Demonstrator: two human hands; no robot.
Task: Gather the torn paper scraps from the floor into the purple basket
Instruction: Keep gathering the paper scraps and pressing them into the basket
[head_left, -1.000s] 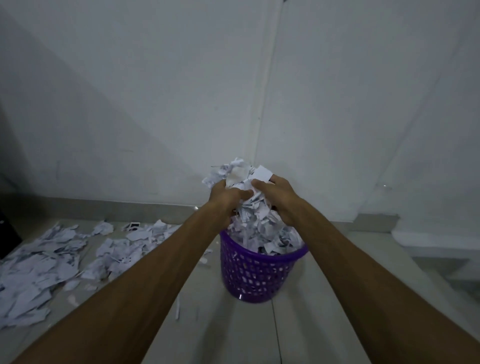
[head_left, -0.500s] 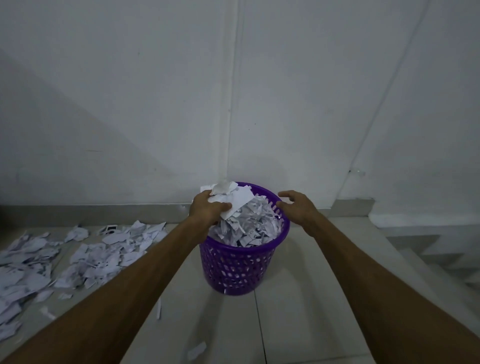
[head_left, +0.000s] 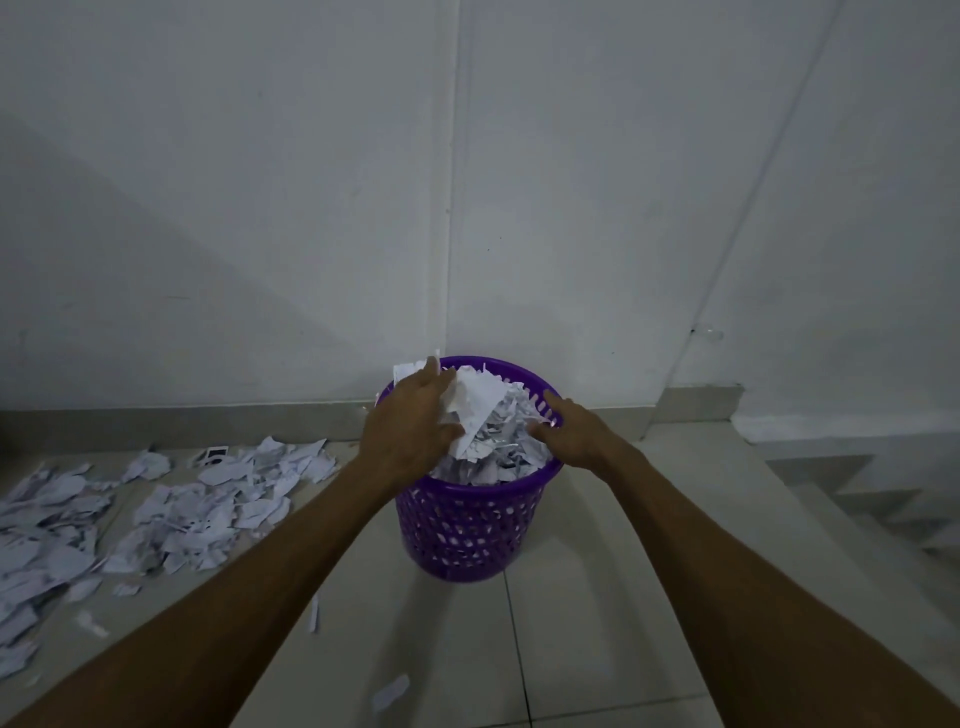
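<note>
A purple perforated basket (head_left: 462, 530) stands on the tiled floor by the wall, filled to the rim with white paper scraps (head_left: 498, 452). My left hand (head_left: 410, 426) lies on the left side of the heap, fingers spread, pressing against a large white scrap (head_left: 475, 410). Over the right rim is my right hand (head_left: 571, 431), fingers apart, touching the scraps. A wide spread of torn paper scraps (head_left: 171, 509) covers the floor to the left of the basket.
White walls meet in a corner behind the basket. A few single scraps (head_left: 389, 691) lie on the tiles in front. Steps (head_left: 857, 499) go down at the right. A small dark-printed piece (head_left: 213, 457) sits near the skirting.
The held pile has dropped into the basket. My hands went from clutching scraps high above it to resting flat on the heap, the right hand moving in from the rim.
</note>
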